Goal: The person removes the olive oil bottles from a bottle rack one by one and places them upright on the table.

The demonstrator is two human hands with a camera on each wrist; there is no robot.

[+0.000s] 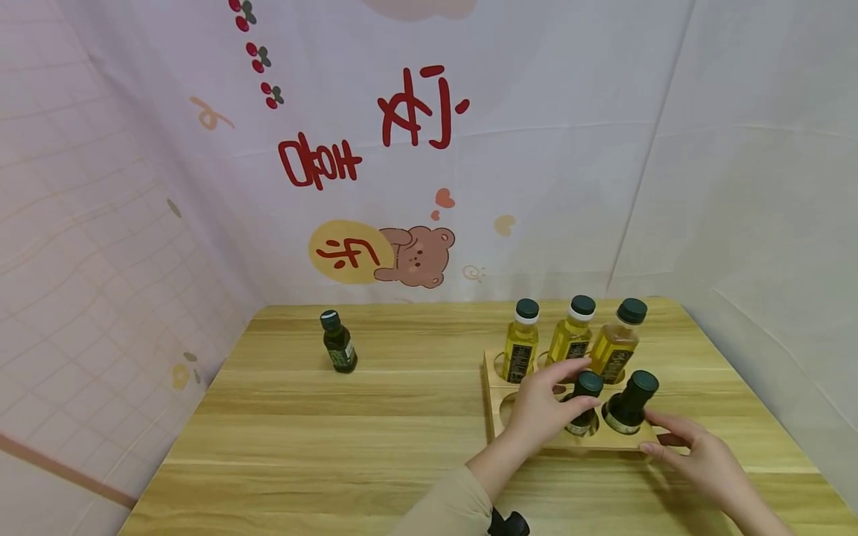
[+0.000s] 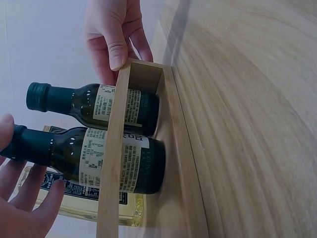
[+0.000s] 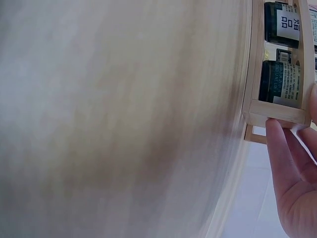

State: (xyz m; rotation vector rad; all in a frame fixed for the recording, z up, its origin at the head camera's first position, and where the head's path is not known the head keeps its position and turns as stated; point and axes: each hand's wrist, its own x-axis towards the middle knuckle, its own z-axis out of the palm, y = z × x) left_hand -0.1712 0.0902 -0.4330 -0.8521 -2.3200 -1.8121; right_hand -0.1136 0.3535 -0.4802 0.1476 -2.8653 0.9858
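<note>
A two-tier wooden bottle rack (image 1: pixel 556 441) stands at the right of the table. In its front row are two dark green bottles, a middle one (image 2: pixel 69 148) and a right one (image 1: pixel 630 402), both upright with dark caps. My left hand (image 1: pixel 539 406) is spread around the neck of the middle bottle, thumb in front and fingers behind; the wrist view shows fingertips apart from the glass. At the rack's right front corner, my right hand (image 1: pixel 704 454) holds the wood between thumb and fingers. The front row's left hole (image 1: pixel 507 408) contains no bottle.
Three bottles of yellow oil fill the back row: left (image 1: pixel 520 346), middle (image 1: pixel 571 335) and right (image 1: pixel 615 346). Another small dark green bottle (image 1: pixel 340 346) stands at the table's far left. A black object (image 1: pixel 509 523) shows at the near edge, and a printed cloth (image 1: pixel 536 164) hangs behind.
</note>
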